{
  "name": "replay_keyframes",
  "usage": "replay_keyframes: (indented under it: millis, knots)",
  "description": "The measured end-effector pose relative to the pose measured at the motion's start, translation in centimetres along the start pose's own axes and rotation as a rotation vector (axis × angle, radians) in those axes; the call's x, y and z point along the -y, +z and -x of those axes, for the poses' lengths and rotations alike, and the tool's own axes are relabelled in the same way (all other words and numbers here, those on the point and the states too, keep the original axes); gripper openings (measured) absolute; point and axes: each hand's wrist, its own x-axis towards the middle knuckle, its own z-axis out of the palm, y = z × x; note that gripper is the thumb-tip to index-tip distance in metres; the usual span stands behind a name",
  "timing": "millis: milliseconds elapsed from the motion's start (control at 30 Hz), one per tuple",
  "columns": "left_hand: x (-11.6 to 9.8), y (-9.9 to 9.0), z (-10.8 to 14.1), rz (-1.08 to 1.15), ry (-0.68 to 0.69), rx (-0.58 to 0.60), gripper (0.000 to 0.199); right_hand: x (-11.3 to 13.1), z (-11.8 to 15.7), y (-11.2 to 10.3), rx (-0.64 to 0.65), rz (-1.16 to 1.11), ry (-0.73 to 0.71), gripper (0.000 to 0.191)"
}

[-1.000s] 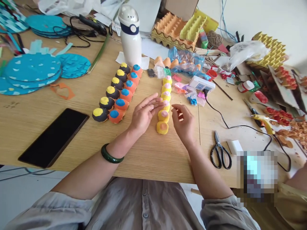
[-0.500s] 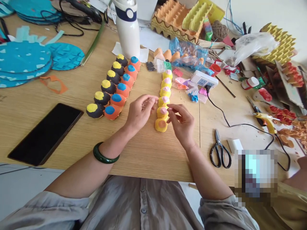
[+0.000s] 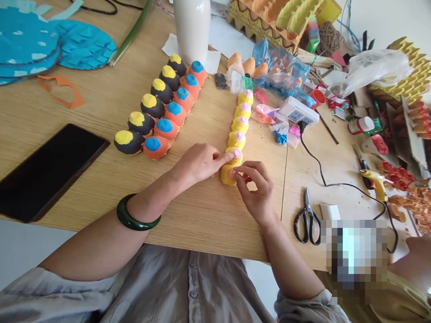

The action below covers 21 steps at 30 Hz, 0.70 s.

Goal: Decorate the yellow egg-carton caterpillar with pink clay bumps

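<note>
Matt, rough moulded-pulp egg-carton cups (image 3: 236,140) painted dull yellow and pink run up the middle of a smooth wood-grain desk (image 3: 202,229). At nine o'clock lies a glossy black phone (image 3: 50,172); at four o'clock, scissors (image 3: 307,224) with steel blades and black plastic handles.

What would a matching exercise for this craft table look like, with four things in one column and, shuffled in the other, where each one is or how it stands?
Things:
1. Dark green bangle
2. Black-handled steel scissors
3. White plastic power strip
4. Row of yellow domes with pink tops

Places and states:
A. Plugged with a black cord
B. Under the fingertips of the left hand and right hand
C. Around the left wrist
D. Lying on the wooden table, right of the right hand

Pairs: 1-C, 2-D, 3-A, 4-B.
</note>
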Motion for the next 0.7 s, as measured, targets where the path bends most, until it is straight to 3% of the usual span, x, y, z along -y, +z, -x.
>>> replay_keyframes:
  millis: [167, 400, 600, 700]
  knots:
    - [0.3, 0.0, 0.0, 0.097, 0.008, 0.021, 0.066, 0.0, 0.1, 0.2, 0.010, -0.010, 0.014, 0.018]
    - [1.0, 0.3, -0.3, 0.194, 0.018, 0.061, 0.068, -1.2, 0.3, 0.0, 0.075, -0.003, -0.118, 0.023]
    - [1.0, 0.1, -0.2, 0.238, 0.032, 0.063, 0.061, -0.9, 0.2, -0.3, 0.067, -0.072, 0.016, 0.023]
    - [1.0, 0.2, -0.2, 0.274, 0.034, 0.054, 0.057, -1.0, 0.4, 0.0, -0.013, -0.097, 0.193, 0.016]
